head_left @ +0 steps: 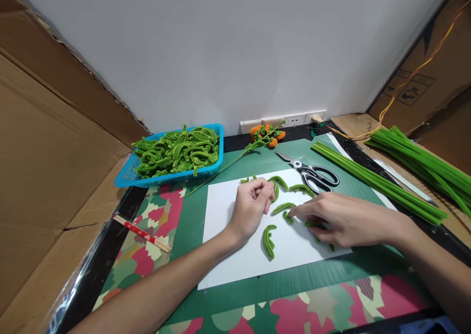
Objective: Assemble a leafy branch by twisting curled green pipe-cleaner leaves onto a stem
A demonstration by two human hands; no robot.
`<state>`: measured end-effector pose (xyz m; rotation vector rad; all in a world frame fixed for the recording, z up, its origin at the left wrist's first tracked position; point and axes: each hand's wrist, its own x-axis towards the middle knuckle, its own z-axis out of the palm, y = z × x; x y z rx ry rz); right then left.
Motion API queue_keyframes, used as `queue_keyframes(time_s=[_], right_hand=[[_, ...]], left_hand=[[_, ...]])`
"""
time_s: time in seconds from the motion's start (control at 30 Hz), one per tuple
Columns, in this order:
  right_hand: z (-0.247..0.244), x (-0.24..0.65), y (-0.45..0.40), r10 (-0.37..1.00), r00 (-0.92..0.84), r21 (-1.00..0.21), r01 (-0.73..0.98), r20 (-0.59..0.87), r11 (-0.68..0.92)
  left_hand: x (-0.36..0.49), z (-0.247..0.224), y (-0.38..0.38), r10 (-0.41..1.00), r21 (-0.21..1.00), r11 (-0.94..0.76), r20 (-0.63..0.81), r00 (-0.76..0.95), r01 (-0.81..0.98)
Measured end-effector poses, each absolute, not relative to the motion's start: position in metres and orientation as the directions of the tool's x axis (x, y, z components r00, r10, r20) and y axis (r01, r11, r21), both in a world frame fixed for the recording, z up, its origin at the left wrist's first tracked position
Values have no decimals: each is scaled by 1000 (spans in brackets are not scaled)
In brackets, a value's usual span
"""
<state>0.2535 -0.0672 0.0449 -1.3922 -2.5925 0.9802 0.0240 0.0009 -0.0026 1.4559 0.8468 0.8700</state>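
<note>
My left hand (252,205) hovers over a white sheet of paper (224,245), its fingers curled together; whatever they may hold is hidden. Just behind its fingertips lies a curved green pipe-cleaner piece (280,182). My right hand (334,220) reaches in from the right with fingers stretched and thumb apart. Its index fingertip touches or nearly touches a small curled green piece (288,218). Other bent fuzzy pieces lie around the hands, including a green crescent (268,242) at the front and one partly under my right hand.
A blue basket (221,150) heaped with bent green pieces stands at back left. Scissors (309,169) lie open behind my right hand. An orange-flowered stem (263,140) is at the back. Green pipe-cleaner bundles (379,182) lie right, chopsticks (142,233) left. Cardboard walls (47,142) flank the table.
</note>
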Motion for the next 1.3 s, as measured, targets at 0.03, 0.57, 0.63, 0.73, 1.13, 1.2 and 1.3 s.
queue_keyframes(time_s=[0.03,0.57,0.63,0.73,1.13,1.2,1.3], right_hand=[[45,254,-67,763,-597,-552,734,-248,395],[42,248,-70,723,-650,-639,663,-234,389],[42,247,-71,726,-643,-645,667,-243,375],[41,246,-72,710,-657,-653,658,-254,375],[42,246,-70,722,-648,-680,644,-242,351],[41,246,-69,734,-639,-688,639,-228,343],[42,246,-69,750,-618,-678,657,-235,329]], left_hand=[[24,-2,1,888,998,-57,42,459,19],[24,-1,1,895,997,-59,34,446,43],[25,-1,1,895,998,-54,30,446,42],[25,-1,1,895,998,-55,30,446,42],[26,-2,2,891,998,-61,41,452,29],[26,-2,2,891,998,-58,40,452,27],[26,-2,2,891,998,-59,39,452,30]])
